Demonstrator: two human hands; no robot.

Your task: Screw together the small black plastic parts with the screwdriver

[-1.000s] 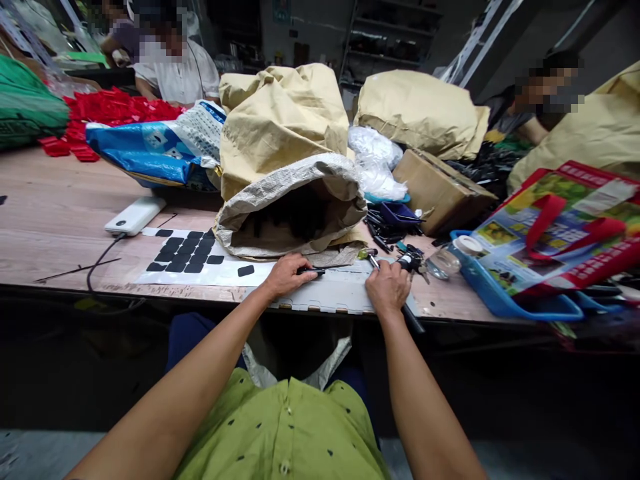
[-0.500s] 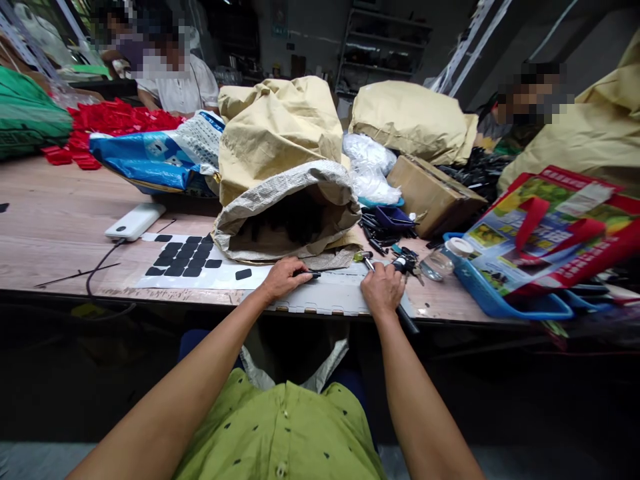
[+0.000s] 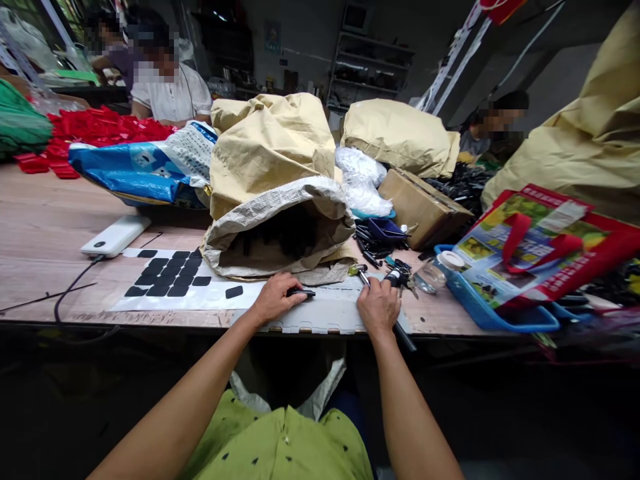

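My left hand (image 3: 274,299) is closed on a small black piece (image 3: 304,293), thin and dark, its end sticking out past the fingertips over the grey board (image 3: 320,319) at the table's front edge. My right hand (image 3: 380,308) wraps around a small hammer (image 3: 405,337); the yellowish head and metal shaft show beyond the fingers, and the black handle comes out below the palm. Just behind both hands lies an open sack (image 3: 280,193) with dark contents that I cannot make out. Left of my left hand, a white sheet (image 3: 193,299) carries rows of black rounded patches (image 3: 170,275).
Keys (image 3: 411,283), a clear bottle (image 3: 430,278) and a blue basket (image 3: 500,320) with a printed bag (image 3: 545,247) are at the right. A white power bank (image 3: 116,235) with a cable lies left. Co-workers (image 3: 170,87) sit across the table near red pieces (image 3: 105,133).
The view has tilted up and turned slightly right, so the scene sits lower and further left. More of the black piece shows at my left fingertips. My right hand keeps hold of the hammer.
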